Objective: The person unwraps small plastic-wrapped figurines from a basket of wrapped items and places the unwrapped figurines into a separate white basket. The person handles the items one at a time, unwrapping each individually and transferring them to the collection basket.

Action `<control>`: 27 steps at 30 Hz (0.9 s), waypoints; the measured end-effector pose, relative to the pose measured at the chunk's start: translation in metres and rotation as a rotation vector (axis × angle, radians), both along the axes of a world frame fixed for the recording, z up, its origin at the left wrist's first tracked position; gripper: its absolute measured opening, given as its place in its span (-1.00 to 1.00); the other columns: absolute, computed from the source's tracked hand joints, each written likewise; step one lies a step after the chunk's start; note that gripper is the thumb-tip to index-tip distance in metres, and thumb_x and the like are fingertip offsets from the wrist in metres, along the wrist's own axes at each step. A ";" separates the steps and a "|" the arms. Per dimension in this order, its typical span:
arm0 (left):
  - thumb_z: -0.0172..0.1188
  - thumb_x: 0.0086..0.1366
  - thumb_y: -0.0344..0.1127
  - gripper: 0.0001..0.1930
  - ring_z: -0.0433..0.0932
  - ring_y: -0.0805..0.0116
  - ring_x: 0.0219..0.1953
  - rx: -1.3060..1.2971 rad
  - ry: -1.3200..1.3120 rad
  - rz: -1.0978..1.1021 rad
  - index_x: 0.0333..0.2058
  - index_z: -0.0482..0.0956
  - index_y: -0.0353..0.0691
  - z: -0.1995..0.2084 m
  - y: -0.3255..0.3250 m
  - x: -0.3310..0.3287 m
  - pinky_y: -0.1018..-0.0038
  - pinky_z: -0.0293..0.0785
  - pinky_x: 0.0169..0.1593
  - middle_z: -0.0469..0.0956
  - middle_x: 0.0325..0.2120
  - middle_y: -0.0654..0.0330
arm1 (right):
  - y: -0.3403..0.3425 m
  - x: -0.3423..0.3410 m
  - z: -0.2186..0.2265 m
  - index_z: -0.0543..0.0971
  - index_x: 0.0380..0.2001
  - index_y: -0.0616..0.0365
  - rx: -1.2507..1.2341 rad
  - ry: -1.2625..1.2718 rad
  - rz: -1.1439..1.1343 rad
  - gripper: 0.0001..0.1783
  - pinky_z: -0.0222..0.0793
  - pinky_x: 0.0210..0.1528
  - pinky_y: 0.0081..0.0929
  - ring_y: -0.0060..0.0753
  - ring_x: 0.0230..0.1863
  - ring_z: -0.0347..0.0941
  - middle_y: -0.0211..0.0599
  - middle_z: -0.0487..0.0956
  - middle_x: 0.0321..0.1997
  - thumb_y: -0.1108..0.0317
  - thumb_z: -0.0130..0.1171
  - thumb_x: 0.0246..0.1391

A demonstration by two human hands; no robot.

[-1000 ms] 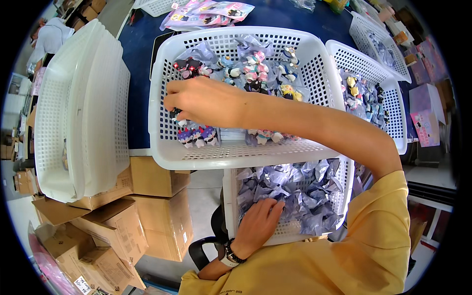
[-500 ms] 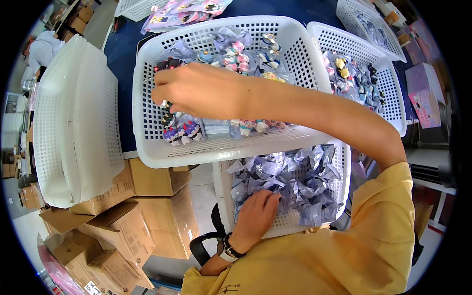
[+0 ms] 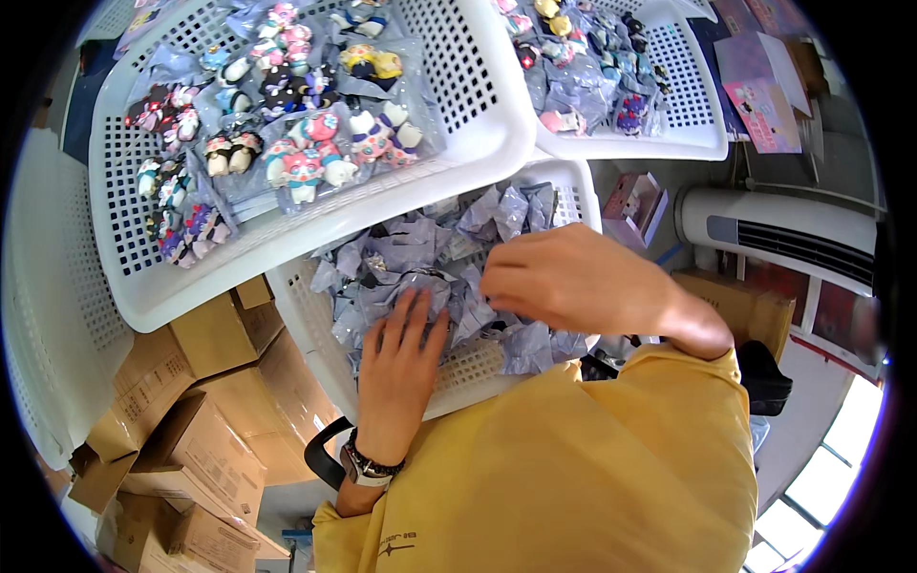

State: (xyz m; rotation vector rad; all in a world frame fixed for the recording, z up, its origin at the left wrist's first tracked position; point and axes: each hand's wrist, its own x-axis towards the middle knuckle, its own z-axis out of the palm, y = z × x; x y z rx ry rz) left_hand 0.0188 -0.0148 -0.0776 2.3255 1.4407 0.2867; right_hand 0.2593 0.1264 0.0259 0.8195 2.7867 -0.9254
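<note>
My left hand [image 3: 399, 368] lies with fingers spread on the grey-purple plastic bags [image 3: 411, 244] that fill a white basket [image 3: 310, 349] close to my body. Over the same basket, to the right, my right hand [image 3: 573, 282] is closed, its fingers curled down among the bags; what they grip is hidden. Ahead stands a larger white basket [image 3: 315, 234], holding small character figures [image 3: 304, 162] in clear bags, grouped by colour. Pink, white, yellow, black and purple ones show.
Another white basket [image 3: 659, 150] of bagged figures stands at the right. Stacked white baskets [image 3: 48, 286] rise at the left, above cardboard boxes [image 3: 205, 449]. A black armrest [image 3: 325, 454] is by my left wrist. A white appliance [image 3: 712, 215] with a dark vent stands right.
My right hand has left the larger basket and come down to the nearer basket of bags. My left hand has spread its fingers over the bags. The whole view has turned rightward and downward.
</note>
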 end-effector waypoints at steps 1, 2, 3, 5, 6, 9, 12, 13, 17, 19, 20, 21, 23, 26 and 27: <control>0.23 0.33 -0.42 -0.64 0.39 0.11 0.45 -0.008 -0.001 -0.008 0.10 0.68 -0.17 0.004 0.001 -0.001 0.06 0.34 0.37 0.52 0.29 0.11 | -0.013 0.012 -0.020 0.63 -0.03 0.18 0.044 -0.156 -0.048 -0.65 0.61 -0.07 -0.18 -0.15 -0.04 0.62 -0.32 0.64 -0.08 0.32 0.46 0.17; 0.22 0.34 -0.44 -0.68 0.41 0.12 0.43 -0.016 0.004 -0.001 0.05 0.71 -0.17 0.006 0.000 -0.001 0.05 0.33 0.36 0.54 0.26 0.13 | -0.020 0.018 -0.035 0.64 -0.05 0.18 0.034 -0.121 -0.073 -0.65 0.60 -0.02 -0.18 -0.17 0.01 0.59 -0.34 0.64 -0.08 0.31 0.47 0.14; 0.22 0.34 -0.43 -0.69 0.42 0.12 0.42 -0.027 0.021 -0.010 0.05 0.70 -0.18 0.008 0.000 -0.002 0.04 0.33 0.36 0.55 0.24 0.13 | -0.027 0.023 -0.047 0.64 -0.07 0.18 0.024 -0.088 -0.100 -0.66 0.59 0.03 -0.19 -0.19 0.05 0.57 -0.35 0.64 -0.08 0.31 0.48 0.12; 0.23 0.34 -0.43 -0.69 0.42 0.12 0.41 -0.047 0.047 -0.035 0.04 0.69 -0.21 0.015 0.001 -0.001 0.04 0.33 0.35 0.56 0.20 0.13 | -0.043 0.031 -0.064 0.65 -0.10 0.17 0.059 -0.088 -0.135 -0.65 0.57 0.10 -0.20 -0.21 0.10 0.54 -0.37 0.63 -0.09 0.31 0.49 0.08; 0.24 0.29 -0.42 -0.65 0.44 0.10 0.38 -0.059 0.049 -0.056 0.05 0.66 -0.27 0.021 0.004 0.000 0.11 0.38 0.34 0.58 0.14 0.09 | -0.052 0.030 -0.072 0.65 -0.10 0.17 0.104 -0.120 -0.140 -0.65 0.56 0.11 -0.21 -0.22 0.10 0.53 -0.38 0.63 -0.10 0.31 0.50 0.06; 0.30 0.31 -0.44 -0.64 0.47 0.06 0.34 -0.107 -0.062 0.034 0.08 0.63 -0.29 0.027 0.008 0.010 0.10 0.39 0.32 0.57 0.14 0.08 | -0.063 0.029 -0.085 0.65 -0.12 0.15 0.152 -0.079 -0.203 -0.63 0.57 0.07 -0.23 -0.17 0.01 0.51 -0.36 0.63 -0.13 0.35 0.53 -0.01; 0.42 0.30 -0.39 -0.51 0.50 0.00 0.31 -0.160 -0.333 0.149 0.19 0.57 -0.28 0.037 0.014 0.025 0.09 0.39 0.33 0.56 0.20 0.06 | -0.061 0.033 -0.076 0.67 -0.12 0.18 0.064 0.118 -0.314 -0.61 0.59 0.01 -0.20 -0.12 -0.01 0.53 -0.32 0.65 -0.14 0.44 0.53 -0.07; 0.46 0.28 -0.37 -0.46 0.51 -0.03 0.28 -0.146 -0.424 0.146 0.22 0.55 -0.28 0.040 0.018 0.031 0.10 0.40 0.32 0.57 0.21 0.05 | -0.058 0.035 -0.064 0.67 -0.12 0.19 0.035 0.198 -0.352 -0.61 0.59 0.00 -0.19 -0.09 -0.01 0.55 -0.30 0.66 -0.14 0.48 0.53 -0.08; 0.53 0.22 -0.34 -0.30 0.63 -0.09 0.14 -0.203 -0.658 0.131 0.32 0.48 -0.25 0.038 0.030 0.049 0.17 0.54 0.19 0.63 0.19 -0.02 | -0.051 0.042 -0.027 0.69 -0.08 0.25 -0.059 0.438 -0.328 -0.54 0.62 -0.01 -0.12 -0.01 -0.01 0.60 -0.23 0.70 -0.09 0.59 0.52 -0.14; 0.49 0.23 -0.38 -0.37 0.69 -0.08 0.07 -0.423 -0.762 0.161 0.27 0.52 -0.25 0.033 0.027 0.051 0.20 0.60 0.10 0.67 0.12 -0.04 | -0.056 0.043 -0.021 0.69 -0.05 0.25 -0.109 0.501 -0.299 -0.53 0.64 -0.03 -0.13 0.01 -0.02 0.61 -0.21 0.70 -0.06 0.60 0.51 -0.13; 0.52 0.22 -0.38 -0.42 0.71 -0.02 0.00 -0.439 -0.750 0.155 0.21 0.56 -0.26 0.034 0.028 0.051 0.25 0.61 0.06 0.70 0.04 -0.02 | -0.058 0.042 -0.018 0.69 -0.06 0.25 -0.113 0.513 -0.301 -0.53 0.64 -0.04 -0.14 0.01 -0.03 0.62 -0.21 0.70 -0.06 0.61 0.51 -0.13; 0.54 0.21 -0.38 -0.46 0.74 0.05 -0.07 -0.455 -0.738 0.151 0.15 0.59 -0.28 0.038 0.031 0.049 0.30 0.63 0.02 0.73 -0.03 0.00 | -0.060 0.041 -0.017 0.69 -0.06 0.25 -0.117 0.527 -0.303 -0.54 0.64 -0.05 -0.15 0.00 -0.03 0.62 -0.21 0.70 -0.06 0.61 0.51 -0.13; 0.57 0.19 -0.38 -0.54 0.76 0.14 -0.18 -0.471 -0.705 0.178 0.05 0.63 -0.28 0.044 0.032 0.045 0.36 0.63 -0.06 0.76 -0.16 0.04 | -0.062 0.041 -0.019 0.65 0.00 0.20 -0.116 0.558 -0.330 -0.57 0.65 -0.09 -0.16 -0.06 -0.01 0.62 -0.25 0.66 -0.05 0.52 0.49 0.03; 0.59 0.14 -0.38 -0.63 0.74 0.28 -0.30 -0.421 -0.691 0.254 -0.13 0.64 -0.29 0.049 0.029 0.044 0.41 0.58 -0.19 0.74 -0.34 0.11 | -0.067 0.036 -0.018 0.66 0.05 0.16 -0.161 0.604 -0.397 -0.56 0.66 -0.10 -0.17 -0.08 -0.01 0.64 -0.25 0.67 -0.01 0.50 0.49 0.07; 0.58 0.14 -0.39 -0.65 0.74 0.29 -0.30 -0.416 -0.692 0.245 -0.14 0.65 -0.29 0.048 0.030 0.043 0.42 0.58 -0.19 0.75 -0.33 0.10 | -0.068 0.035 -0.018 0.67 0.07 0.15 -0.152 0.613 -0.395 -0.56 0.67 -0.10 -0.18 -0.08 -0.01 0.65 -0.25 0.67 0.00 0.49 0.49 0.09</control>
